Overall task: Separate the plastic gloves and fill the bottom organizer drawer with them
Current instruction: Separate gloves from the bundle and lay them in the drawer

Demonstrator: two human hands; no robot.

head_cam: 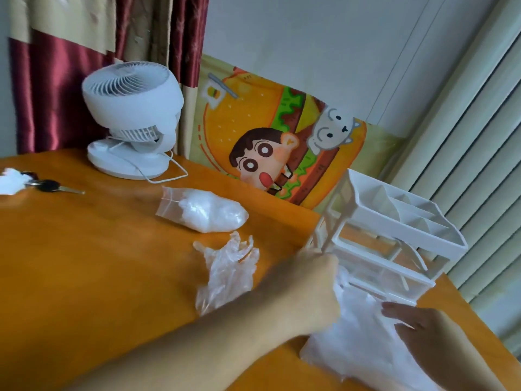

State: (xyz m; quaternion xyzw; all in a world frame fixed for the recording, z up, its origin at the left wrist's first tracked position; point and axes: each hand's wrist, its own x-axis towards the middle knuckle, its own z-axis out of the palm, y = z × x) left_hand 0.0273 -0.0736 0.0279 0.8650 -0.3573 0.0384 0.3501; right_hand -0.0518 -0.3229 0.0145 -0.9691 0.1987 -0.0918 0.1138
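The left hand is curled around thin plastic gloves at the bottom organizer drawer near the table's right edge, while the right hand lies flat on the heap. Light, limp and slippery, the gloves probably need a cuff pinch. A loose glove lies mid-table.

two bare forearms, left hand and right hand ungloved, no sleeves, no jewellery

Crumpled clear gloves beside organizer.
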